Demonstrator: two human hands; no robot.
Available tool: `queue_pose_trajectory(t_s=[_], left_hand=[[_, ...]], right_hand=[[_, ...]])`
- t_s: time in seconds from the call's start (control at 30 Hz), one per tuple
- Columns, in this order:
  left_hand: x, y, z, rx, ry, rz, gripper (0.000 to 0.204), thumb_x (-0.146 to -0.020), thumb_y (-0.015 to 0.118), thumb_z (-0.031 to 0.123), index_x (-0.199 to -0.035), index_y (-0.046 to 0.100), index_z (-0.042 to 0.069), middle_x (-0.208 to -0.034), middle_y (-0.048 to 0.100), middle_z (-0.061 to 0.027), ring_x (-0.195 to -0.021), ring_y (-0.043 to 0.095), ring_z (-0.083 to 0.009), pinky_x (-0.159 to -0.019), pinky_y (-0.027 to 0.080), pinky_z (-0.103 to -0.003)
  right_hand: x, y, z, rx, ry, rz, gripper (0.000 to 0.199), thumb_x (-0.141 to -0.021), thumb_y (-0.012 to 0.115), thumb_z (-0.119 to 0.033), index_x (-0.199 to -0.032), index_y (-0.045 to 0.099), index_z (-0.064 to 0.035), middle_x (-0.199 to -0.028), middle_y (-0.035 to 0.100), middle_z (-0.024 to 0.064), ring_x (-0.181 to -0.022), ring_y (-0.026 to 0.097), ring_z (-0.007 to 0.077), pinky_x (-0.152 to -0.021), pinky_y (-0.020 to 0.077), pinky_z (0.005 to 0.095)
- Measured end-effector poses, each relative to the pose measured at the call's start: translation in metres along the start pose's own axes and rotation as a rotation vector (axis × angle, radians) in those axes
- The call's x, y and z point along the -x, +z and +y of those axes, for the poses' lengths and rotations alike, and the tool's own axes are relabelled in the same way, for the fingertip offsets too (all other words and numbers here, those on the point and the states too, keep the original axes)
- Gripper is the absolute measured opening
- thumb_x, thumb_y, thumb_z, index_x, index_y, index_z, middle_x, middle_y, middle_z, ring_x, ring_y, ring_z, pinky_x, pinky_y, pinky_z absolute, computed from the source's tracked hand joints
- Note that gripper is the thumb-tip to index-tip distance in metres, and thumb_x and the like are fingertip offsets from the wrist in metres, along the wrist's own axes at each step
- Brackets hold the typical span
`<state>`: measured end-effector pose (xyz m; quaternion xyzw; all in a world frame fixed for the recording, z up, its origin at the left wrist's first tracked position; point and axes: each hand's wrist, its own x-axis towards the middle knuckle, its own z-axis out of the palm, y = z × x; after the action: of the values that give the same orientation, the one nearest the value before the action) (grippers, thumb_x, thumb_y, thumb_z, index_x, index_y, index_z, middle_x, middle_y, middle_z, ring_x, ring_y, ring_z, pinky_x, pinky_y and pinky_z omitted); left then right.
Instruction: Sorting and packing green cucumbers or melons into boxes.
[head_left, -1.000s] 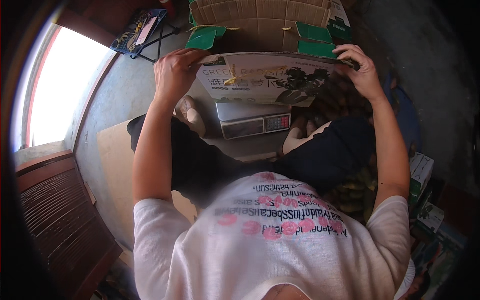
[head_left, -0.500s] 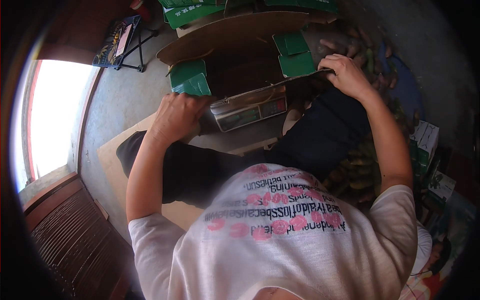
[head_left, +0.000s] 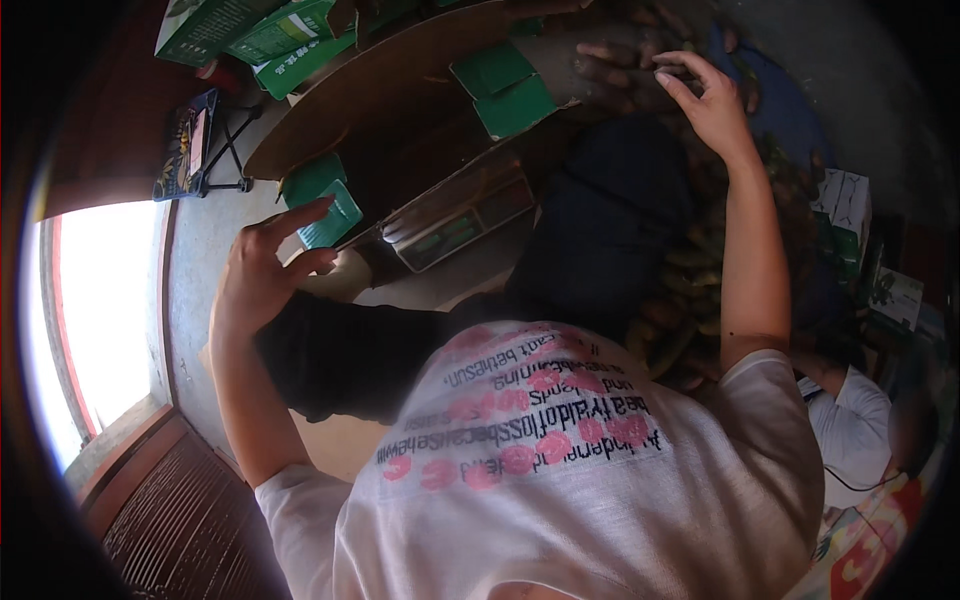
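An open cardboard box (head_left: 330,110) with green flaps (head_left: 505,88) stands in front of me, tilted in view, its inside dark. A weighing scale (head_left: 455,225) with a lit panel shows at its near side. My left hand (head_left: 258,265) hovers by the box's near left corner, fingers and thumb apart, holding nothing. Out to the right, my right hand (head_left: 712,105) reaches over a heap of brownish-red tubers (head_left: 605,70), fingers curved with a gap to the thumb and nothing visible between them. Whether it touches a tuber I cannot tell.
Green cartons (head_left: 290,40) stand behind the box. A folding stool (head_left: 190,150) is at the far left. Greenish elongated produce (head_left: 690,280) lies by my right leg. Another person (head_left: 850,430) sits at the lower right, near white-and-green boxes (head_left: 845,205).
Both hands have let go of the box's near edge. The left moved left and its fingers opened; the right rose toward the tubers. The view has turned, shifting the box left.
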<state>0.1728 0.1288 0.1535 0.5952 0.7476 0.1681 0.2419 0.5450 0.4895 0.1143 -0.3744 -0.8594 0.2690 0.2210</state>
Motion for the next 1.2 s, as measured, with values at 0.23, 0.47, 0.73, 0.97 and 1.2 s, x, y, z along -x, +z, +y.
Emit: queue_pose_trajectory(t_s=[0.23,0.47,0.73,0.97,1.2], left_hand=[[0.001,-0.026,-0.106,-0.003,-0.111,0.486,0.044,-0.095,0.064,0.005,-0.137,0.062,0.015,-0.123,0.071,-0.0105,-0.113,0.068,-0.0246,-0.094,0.055,-0.039],[-0.024,0.009,-0.172,0.306,-0.463,0.576,0.046,-0.094,0.067,0.009,-0.138,0.057,0.000,-0.096,0.070,-0.0065,-0.073,0.058,-0.0092,-0.063,0.048,-0.022],[0.011,-0.002,-0.179,0.149,-0.691,0.581,0.034,-0.103,0.057,0.026,-0.129,0.066,0.007,-0.081,0.068,-0.0060,-0.054,0.047,-0.0043,-0.048,0.037,-0.019],[-0.011,0.005,-0.204,0.377,-0.553,0.547,0.035,-0.100,0.061,0.021,-0.129,0.066,0.002,-0.087,0.068,-0.0053,-0.062,0.051,-0.0057,-0.055,0.040,-0.018],[-0.009,0.008,-0.186,0.335,-0.623,0.595,0.036,-0.099,0.063,0.023,-0.129,0.066,0.002,-0.089,0.069,-0.0070,-0.068,0.057,-0.0085,-0.059,0.043,-0.020]], right_hand=[[0.141,0.038,0.162,0.122,0.453,-0.017,0.024,-0.094,0.067,-0.014,-0.116,0.069,-0.0050,-0.103,0.072,0.0155,-0.100,0.068,0.0222,-0.089,0.0513,0.0349],[0.432,0.227,0.314,0.105,0.560,-0.528,0.030,-0.091,0.058,-0.026,-0.107,0.070,-0.0028,-0.097,0.070,0.0219,-0.090,0.069,0.0388,-0.084,0.0543,0.0461],[0.434,0.186,0.195,0.503,1.008,-0.683,0.065,-0.084,0.070,-0.036,-0.138,0.051,-0.0055,-0.137,0.056,0.0160,-0.125,0.056,0.0318,-0.093,0.0529,0.0420],[0.481,0.180,0.230,0.331,1.478,-0.764,0.101,-0.078,0.077,-0.036,-0.156,0.020,-0.0072,-0.154,0.037,0.0210,-0.140,0.042,0.0382,-0.109,0.0420,0.0517],[0.473,0.177,0.207,0.324,1.422,-0.783,0.090,-0.071,0.082,-0.040,-0.145,0.046,-0.0029,-0.149,0.046,0.0212,-0.137,0.046,0.0376,-0.109,0.0431,0.0449]])
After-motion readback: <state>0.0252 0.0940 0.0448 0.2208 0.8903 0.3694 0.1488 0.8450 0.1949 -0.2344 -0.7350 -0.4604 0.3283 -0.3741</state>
